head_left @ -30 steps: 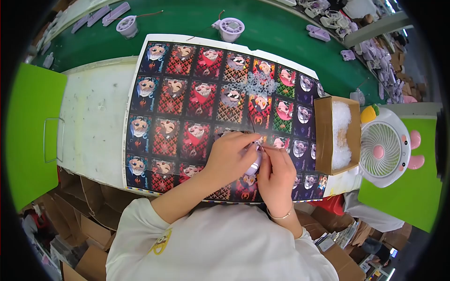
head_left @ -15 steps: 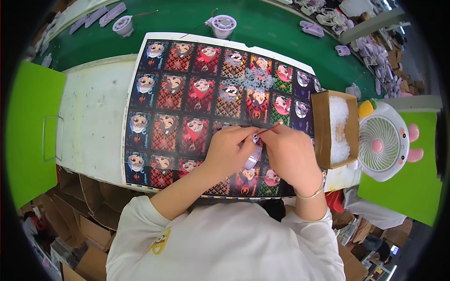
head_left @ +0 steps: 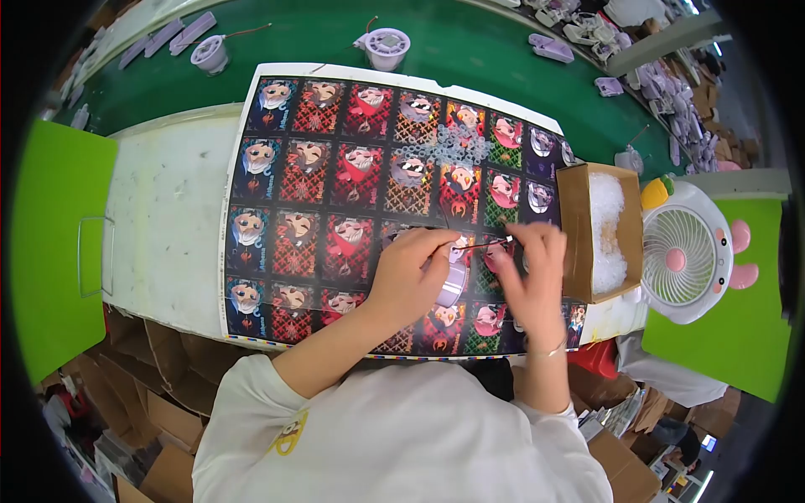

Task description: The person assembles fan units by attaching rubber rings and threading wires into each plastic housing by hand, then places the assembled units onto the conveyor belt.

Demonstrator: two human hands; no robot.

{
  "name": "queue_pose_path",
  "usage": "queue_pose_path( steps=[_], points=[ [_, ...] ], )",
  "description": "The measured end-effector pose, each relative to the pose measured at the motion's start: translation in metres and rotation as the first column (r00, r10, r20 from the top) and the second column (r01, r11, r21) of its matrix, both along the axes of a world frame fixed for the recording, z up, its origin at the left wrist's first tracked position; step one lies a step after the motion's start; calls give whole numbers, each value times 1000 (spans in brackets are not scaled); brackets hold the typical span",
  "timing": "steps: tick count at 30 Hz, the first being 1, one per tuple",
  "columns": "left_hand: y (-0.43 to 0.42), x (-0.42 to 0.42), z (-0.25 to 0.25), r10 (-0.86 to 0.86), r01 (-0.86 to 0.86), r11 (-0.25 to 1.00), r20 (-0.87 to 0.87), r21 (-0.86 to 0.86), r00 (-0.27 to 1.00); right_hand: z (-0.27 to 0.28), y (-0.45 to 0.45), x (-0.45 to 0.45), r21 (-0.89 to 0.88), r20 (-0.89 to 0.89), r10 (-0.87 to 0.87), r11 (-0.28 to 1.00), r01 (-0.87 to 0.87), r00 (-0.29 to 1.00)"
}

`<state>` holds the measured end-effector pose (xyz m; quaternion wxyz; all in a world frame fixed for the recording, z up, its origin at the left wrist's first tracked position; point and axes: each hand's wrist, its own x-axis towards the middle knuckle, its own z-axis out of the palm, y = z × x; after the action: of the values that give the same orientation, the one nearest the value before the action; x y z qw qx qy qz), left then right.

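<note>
My left hand is closed on a small pale-purple round housing, held low over the printed card sheet. From the top of that housing a thin dark and red wire runs right, ending in a small white connector. My right hand is just right of the wire, its thumb and fingers spread apart and slightly blurred. The connector lies in the gap between its thumb and fingers; no grip on it shows. A loose pile of small translucent rings lies on the printed sheet beyond my hands.
A cardboard box of translucent white bits stands at the right, beside a white bunny-eared fan. On the green belt are purple cup-shaped housings. Lime-green panels flank the bench.
My right hand has let go of the wire, opened and moved right. The wire now stretches rightward with its white connector exposed. My left hand stays at the housing.
</note>
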<state>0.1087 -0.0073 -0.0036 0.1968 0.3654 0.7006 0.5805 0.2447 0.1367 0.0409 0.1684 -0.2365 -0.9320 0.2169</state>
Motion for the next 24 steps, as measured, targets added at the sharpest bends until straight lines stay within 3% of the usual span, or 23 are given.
queue_pose_path(
  steps=[3, 5, 6, 8, 9, 11, 13, 16, 19, 24],
  points=[
    [-6, 3, 6, -3, 6, 1000, 148, -26, 989, 9, -46, -4, -430, -131, 178, 876, -218, 975],
    [-13, 4, 6, 38, -69, 996, 452, 52, 891, 0, -57, -11, -361, -135, 194, 904, -230, 972],
    [-18, 3, 6, 46, -115, 990, 591, 79, 805, 0, -49, -12, -315, -184, 274, 893, -320, 944],
    [-35, -4, 20, 113, -160, 987, 617, 21, 778, -2, -19, -26, -215, -270, 433, 843, -492, 860],
    [-43, -6, 28, 150, -184, 983, 629, -12, 763, -4, -11, -34, -180, -278, 361, 891, -418, 890],
    [-57, -6, 42, 87, -108, 994, 376, 35, 922, -7, 5, -52, -112, -301, 215, 960, -259, 929],
    [-61, -5, 46, -9, 4, 999, 99, 49, 995, -17, 15, -71, -164, -167, -6, 986, -22, 986],
    [-59, -9, 58, -227, 228, 973, -374, -44, 899, -37, 33, -89, -41, -117, 36, 998, -41, 992],
    [-56, -6, 52, -326, 336, 942, -189, 21, 926, -46, 37, -95, 134, -101, 26, 991, -12, 994],
    [-44, -13, 57, -538, 538, 841, -12, 51, 843, -50, 38, -97, 112, -118, -19, 993, 32, 993]
  ],
)
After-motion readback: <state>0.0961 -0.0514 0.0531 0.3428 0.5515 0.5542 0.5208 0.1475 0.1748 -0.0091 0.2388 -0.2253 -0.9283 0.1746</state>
